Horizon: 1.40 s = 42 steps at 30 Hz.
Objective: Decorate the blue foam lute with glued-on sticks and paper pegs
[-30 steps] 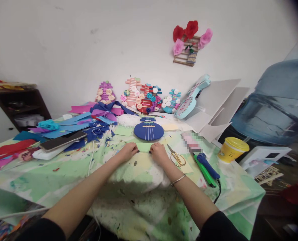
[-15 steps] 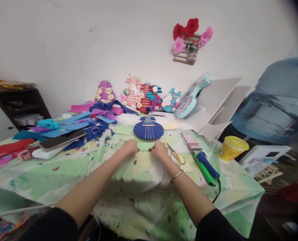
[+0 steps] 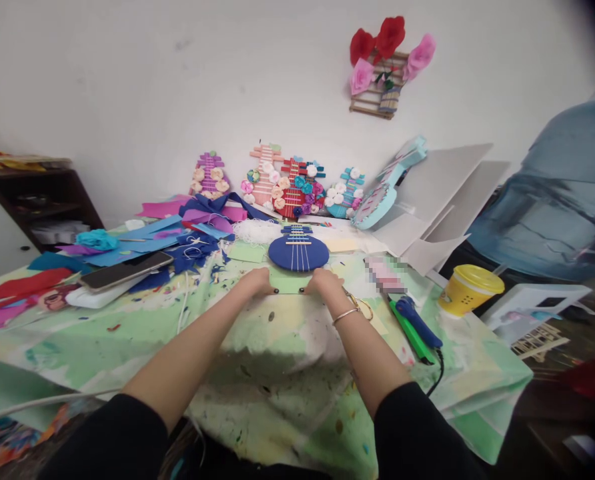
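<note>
Paint-stained green-white tablecloth (image 3: 277, 340), creased, drapes on the near side of the navy lute (image 3: 282, 255). Right of the lute and nearer: green-and-blue corded tool (image 3: 411, 333); then gold looped scissors (image 3: 367, 310), partly blocked by the right wrist with its thin metal bangle (image 3: 345, 316). Directly in front of the lute, flat light-green paper (image 3: 287, 281), roughly rectangular. Left hand (image 3: 257, 283) pinches its left end, right hand (image 3: 325, 283) its right end; thumbs at the near edge, other fingers mostly hidden. Yellow lidded tub (image 3: 470, 288) far right of the lute; glossy dark phone (image 3: 127, 271) far left. Lute itself: smooth oval body, pale strings. Left of it, ragged navy scraps (image 3: 197, 255); behind, fluffy white thread tangle (image 3: 255, 231), then flower-trimmed lutes (image 3: 293, 193), overlapping. Above, right: slatted wooden rack (image 3: 372, 107), red and pink blooms.
</note>
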Each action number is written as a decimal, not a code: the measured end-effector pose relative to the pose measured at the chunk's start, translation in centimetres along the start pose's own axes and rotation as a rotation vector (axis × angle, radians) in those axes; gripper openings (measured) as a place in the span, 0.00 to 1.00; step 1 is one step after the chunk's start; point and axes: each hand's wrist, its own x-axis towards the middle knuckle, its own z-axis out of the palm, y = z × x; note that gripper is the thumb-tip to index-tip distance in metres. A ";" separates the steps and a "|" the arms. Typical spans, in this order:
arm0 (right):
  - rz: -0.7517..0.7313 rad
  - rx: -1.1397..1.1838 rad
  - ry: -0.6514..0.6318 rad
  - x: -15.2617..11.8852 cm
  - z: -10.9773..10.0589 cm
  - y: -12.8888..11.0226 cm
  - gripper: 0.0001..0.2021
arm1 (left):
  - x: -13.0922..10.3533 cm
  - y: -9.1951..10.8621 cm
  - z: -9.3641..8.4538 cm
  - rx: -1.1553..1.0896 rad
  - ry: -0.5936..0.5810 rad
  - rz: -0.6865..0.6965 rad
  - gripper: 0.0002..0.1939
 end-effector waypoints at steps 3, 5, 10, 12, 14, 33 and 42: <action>-0.073 0.012 0.050 -0.4 0.6 -0.4 0.26 | -1.1 -0.2 0.7 -0.054 0.055 -0.017 0.16; -0.133 0.030 0.086 -1.0 1.2 -0.6 0.19 | -2.1 -0.3 1.5 -0.093 0.140 -0.033 0.13; -0.231 0.107 0.163 -2.4 2.9 0.0 0.10 | -3.3 -0.3 3.2 -0.253 0.423 0.111 0.06; -0.283 0.132 0.204 -2.8 3.3 0.5 0.12 | -3.2 -0.2 3.4 -0.234 0.454 0.276 0.03; -0.352 0.139 0.240 -3.0 3.5 0.7 0.15 | -3.1 -0.1 3.5 -0.179 0.462 0.441 0.08; -0.748 -0.297 0.295 -6.4 2.8 0.5 0.07 | -3.4 1.6 0.8 0.536 0.272 0.709 0.08; -0.802 -0.365 0.345 -5.4 2.5 1.2 0.09 | -3.1 1.6 0.6 0.479 0.275 0.659 0.09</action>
